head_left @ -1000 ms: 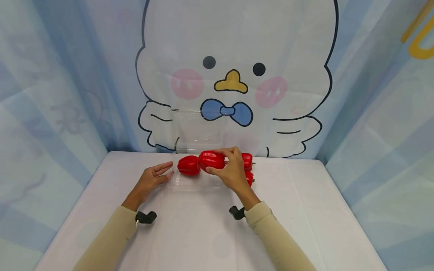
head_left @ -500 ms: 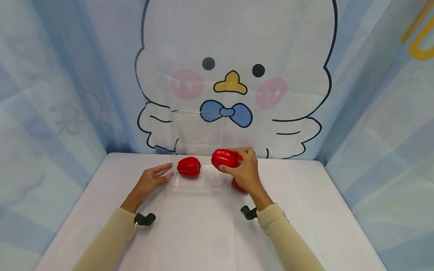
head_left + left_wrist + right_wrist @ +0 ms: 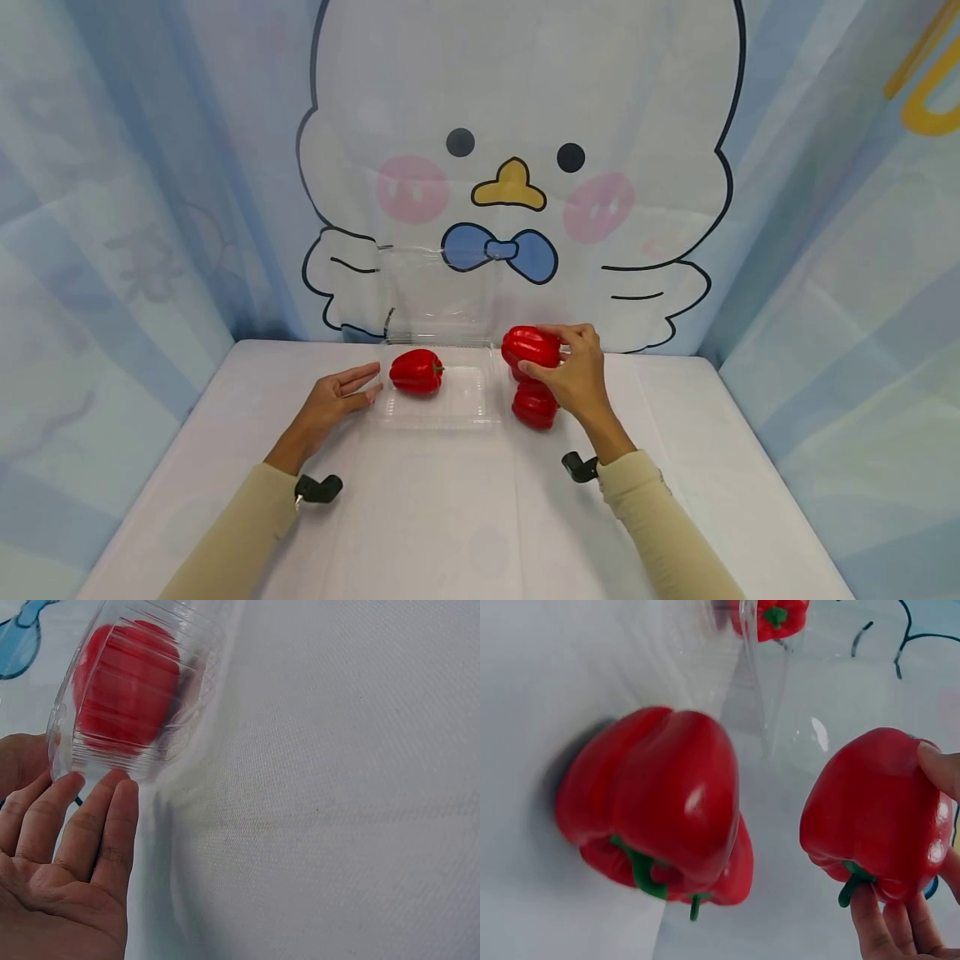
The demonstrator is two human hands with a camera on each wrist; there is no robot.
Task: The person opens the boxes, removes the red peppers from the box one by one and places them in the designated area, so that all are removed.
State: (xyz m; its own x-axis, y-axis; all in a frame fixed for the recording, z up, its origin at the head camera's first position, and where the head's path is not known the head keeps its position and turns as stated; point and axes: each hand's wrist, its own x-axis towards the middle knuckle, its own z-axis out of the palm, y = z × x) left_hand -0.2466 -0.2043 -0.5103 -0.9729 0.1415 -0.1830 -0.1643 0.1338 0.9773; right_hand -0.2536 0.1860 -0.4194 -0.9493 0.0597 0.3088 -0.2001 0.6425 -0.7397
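A clear plastic clamshell box (image 3: 465,417) lies with its lid raised at the back. Inside, on the left, sits a red bell pepper (image 3: 416,372). My left hand (image 3: 337,398) touches the box's left wall with nearly straight fingers (image 3: 112,825). Right of the box, my right hand (image 3: 579,375) grips another red bell pepper (image 3: 530,347) between thumb and fingertips, its green stem (image 3: 849,889) pointing down in the right wrist view. Near it, two more bell peppers (image 3: 660,795) stand together on the table, one mostly hidden behind the other.
The white table (image 3: 450,517) runs back to a curtain (image 3: 525,83) printed with a cartoon bird. The raised lid (image 3: 438,292) stands in front of that curtain. More curtain hangs on both sides.
My right hand has carried its bell pepper rightward, from over the box to beyond its right side. The left hand stays at the box's left wall.
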